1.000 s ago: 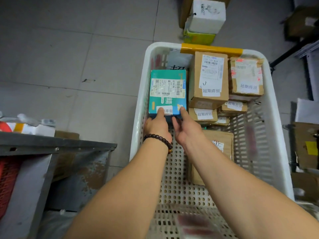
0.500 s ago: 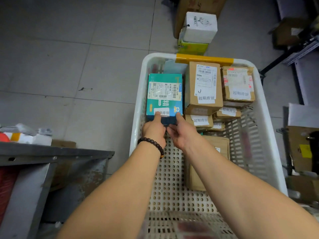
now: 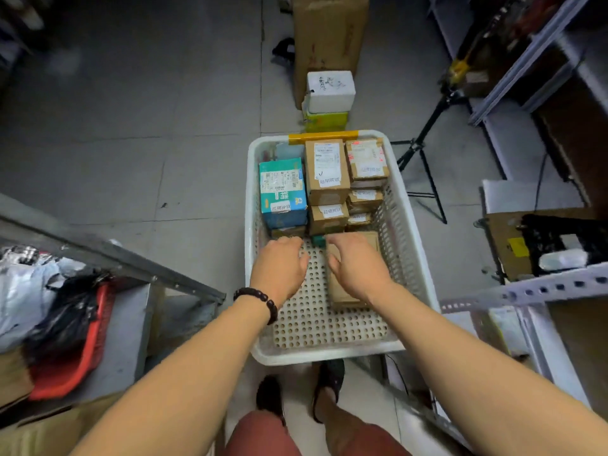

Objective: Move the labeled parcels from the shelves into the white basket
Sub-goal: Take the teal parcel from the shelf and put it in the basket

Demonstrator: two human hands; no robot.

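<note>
Grey tiled floor (image 3: 131, 120) between metal shelving (image 3: 539, 287), dim light

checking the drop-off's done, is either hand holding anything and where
Nothing: left hand and right hand hang loosely curled over the white basket, clear of the teal box.

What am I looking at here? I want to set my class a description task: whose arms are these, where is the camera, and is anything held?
There is no machine: a person wears a wide-angle camera on the head, looking forward and down, so the arms are their own. The left hand and right hand hover, fingers relaxed, over a white basket; neither appears to grip anything. At its far end stand a teal box and several brown labeled parcels; a flat brown parcel lies beneath the right hand.
</note>
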